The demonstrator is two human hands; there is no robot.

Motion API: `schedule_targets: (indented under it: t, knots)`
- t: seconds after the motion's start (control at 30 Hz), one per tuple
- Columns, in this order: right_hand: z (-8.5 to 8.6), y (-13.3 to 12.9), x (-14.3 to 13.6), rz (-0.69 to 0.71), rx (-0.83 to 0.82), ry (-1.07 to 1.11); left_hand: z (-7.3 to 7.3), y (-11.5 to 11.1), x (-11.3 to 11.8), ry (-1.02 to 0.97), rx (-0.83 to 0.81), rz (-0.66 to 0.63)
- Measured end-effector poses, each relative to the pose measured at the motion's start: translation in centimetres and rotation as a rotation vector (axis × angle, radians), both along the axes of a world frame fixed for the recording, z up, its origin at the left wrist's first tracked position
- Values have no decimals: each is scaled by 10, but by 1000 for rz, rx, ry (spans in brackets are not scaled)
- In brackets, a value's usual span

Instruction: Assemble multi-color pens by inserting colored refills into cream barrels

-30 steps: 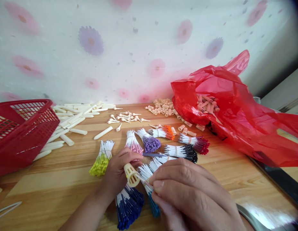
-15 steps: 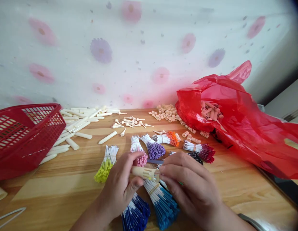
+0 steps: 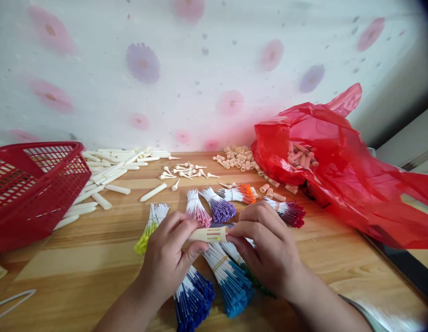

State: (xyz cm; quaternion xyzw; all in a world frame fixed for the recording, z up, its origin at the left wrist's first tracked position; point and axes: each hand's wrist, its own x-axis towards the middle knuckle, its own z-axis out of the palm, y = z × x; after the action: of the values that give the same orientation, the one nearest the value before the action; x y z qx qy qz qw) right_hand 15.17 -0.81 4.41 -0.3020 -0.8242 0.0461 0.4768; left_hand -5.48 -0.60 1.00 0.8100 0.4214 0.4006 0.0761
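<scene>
My left hand (image 3: 172, 249) is closed around a cream plastic pen barrel (image 3: 200, 235), held level with its slotted end to the right. Pink and yellow-green bits show through the slots. At the barrel's open end, the fingertips of my right hand (image 3: 265, 240) are pinched together; a small pink piece shows there, mostly hidden. Below the hands lie a blue-tipped bundle of thin white sticks (image 3: 231, 281) and a dark blue one (image 3: 195, 299). Pink (image 3: 197, 210), purple (image 3: 219, 207) and yellow-green (image 3: 150, 230) bundles lie just beyond; a green-tipped one is partly covered by my right hand.
A red basket (image 3: 37, 193) stands at the left beside a pile of cream tubes (image 3: 110, 173). Small pointed pieces (image 3: 186, 170) and slotted pieces (image 3: 240, 159) lie at the back. A red plastic bag (image 3: 324, 152) spreads at the right. Orange (image 3: 240, 193) and dark red (image 3: 292, 212) bundles lie nearer.
The barrel has turned slightly, its slotted end now higher and closer to level. My right hand has shifted a little left and up against that end. The view has tilted slightly.
</scene>
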Motion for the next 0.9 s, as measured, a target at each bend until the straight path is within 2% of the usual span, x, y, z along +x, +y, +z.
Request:
schedule_targets:
  t: [0.47, 0.57, 0.63, 0.7, 0.77, 0.83, 0.9]
  knots:
    - [2, 1, -5, 140, -340, 184, -3, 1, 1, -10, 28, 6]
    - [5, 3, -1, 162, -343, 220, -6, 4, -1, -92, -63, -39]
    - [5, 5, 3, 153, -323, 207, -10, 8, -5, -216, -154, -44]
    - [1, 5, 5, 114, -313, 49, -16, 12, -10, -391, -232, 18]
    - [-5, 4, 4, 74, -320, -253, -20, 15, -14, -575, -300, 94]
    - [-12, 4, 1, 3, -343, -538, -23, 18, -17, -731, -332, 108]
    - [-17, 7, -2, -120, -366, -711, -23, 19, -17, -825, -336, 81]
